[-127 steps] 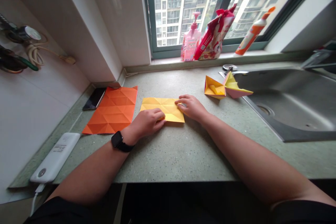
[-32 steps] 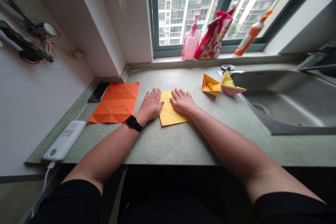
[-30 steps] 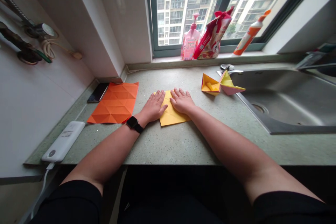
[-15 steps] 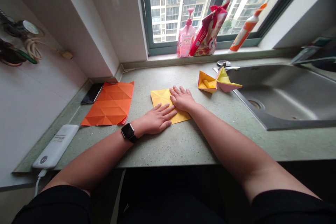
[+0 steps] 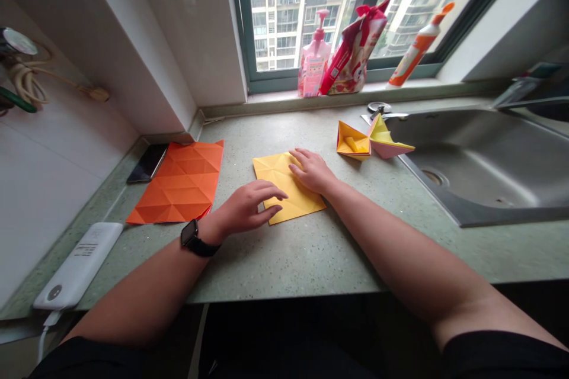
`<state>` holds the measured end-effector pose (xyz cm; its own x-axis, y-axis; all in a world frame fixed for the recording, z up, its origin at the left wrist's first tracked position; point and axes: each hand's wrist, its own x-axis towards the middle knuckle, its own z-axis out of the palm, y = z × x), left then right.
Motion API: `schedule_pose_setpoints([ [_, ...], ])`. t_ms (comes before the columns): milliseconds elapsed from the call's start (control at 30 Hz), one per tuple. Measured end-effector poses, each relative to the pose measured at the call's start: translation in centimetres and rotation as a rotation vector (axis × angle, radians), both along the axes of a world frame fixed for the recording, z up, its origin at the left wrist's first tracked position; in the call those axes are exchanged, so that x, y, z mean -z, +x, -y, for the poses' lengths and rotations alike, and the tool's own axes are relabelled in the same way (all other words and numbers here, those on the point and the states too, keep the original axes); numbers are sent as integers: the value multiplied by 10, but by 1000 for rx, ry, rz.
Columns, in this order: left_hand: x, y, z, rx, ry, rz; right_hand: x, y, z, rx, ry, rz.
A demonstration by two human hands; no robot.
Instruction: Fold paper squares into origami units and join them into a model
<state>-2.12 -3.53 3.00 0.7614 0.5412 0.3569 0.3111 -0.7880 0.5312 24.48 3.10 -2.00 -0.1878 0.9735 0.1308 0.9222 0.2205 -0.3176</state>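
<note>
A creased yellow sheet of origami paper (image 5: 296, 196) lies flat on the counter in front of me. My right hand (image 5: 313, 170) rests on its upper right part, fingers apart. Over the paper's left edge hovers my left hand (image 5: 249, 204), its thumb and fingers parted and nothing between them; a black watch is on that wrist. To the left lie creased orange sheets (image 5: 180, 183). Two folded paper pieces, an orange-yellow one (image 5: 353, 141) and a yellow-and-pink one (image 5: 389, 141), stand beyond my right hand, close to the sink.
A steel sink (image 5: 498, 160) is set into the counter (image 5: 284, 266) at the right. At the left are a phone (image 5: 148, 163) and a white power bank (image 5: 80, 263) with a cable. A pink pump bottle (image 5: 314, 62), a red bag (image 5: 355, 53) and an orange-white bottle (image 5: 418, 50) line the windowsill.
My left hand has lifted from the yellow paper and drawn back to the left. My right hand's fingers have bent slightly while staying on the paper. The view has shifted slightly.
</note>
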Motion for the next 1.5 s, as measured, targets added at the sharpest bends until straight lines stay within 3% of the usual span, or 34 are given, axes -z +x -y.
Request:
schedule_pose_setpoints([
  [167,4,-17,-17,69,4,-168,-1,10,2,5,154,-117],
  [300,4,-12,-11,119,-20,-226,-6,9,7,-5,120,-68],
  [600,-4,-5,-1,131,168,-205,-8,10,5,-36,98,-50],
  [833,-5,-6,-3,-51,315,-205,-7,7,4,-98,56,-62],
  [1000,1,-9,-9,-131,396,-174,-19,5,10,-213,94,-225],
  [1100,1,-9,-9,-193,437,-152,-35,3,21,-392,156,-307],
  [1233,-1,-8,-5,-300,448,-139,-45,-6,36,-616,90,-210],
  [1500,3,-9,-7,-300,358,-142,-38,-4,33,-591,122,-108],
])
